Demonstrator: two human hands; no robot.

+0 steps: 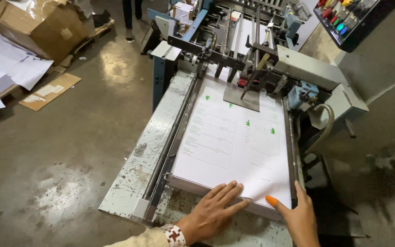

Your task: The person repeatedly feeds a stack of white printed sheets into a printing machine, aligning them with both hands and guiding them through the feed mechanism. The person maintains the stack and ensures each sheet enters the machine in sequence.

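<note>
A thick stack of white printed sheets (234,142) with small green marks lies on the feed table (129,183) of a paper-handling machine. My left hand (213,212) rests flat with spread fingers against the stack's near edge. My right hand (298,217) touches the stack's near right corner; its index finger wears an orange rubber fingertip (271,200), and the thumb points up along the right side guide. Neither hand grips anything.
The machine's feeder head (252,59) with rods and a metal plate sits over the far end of the stack. A control panel with coloured buttons (346,20) hangs at upper right. Cardboard boxes (37,23) and loose paper (5,73) lie on the concrete floor left. A person's legs (131,18) stand far back.
</note>
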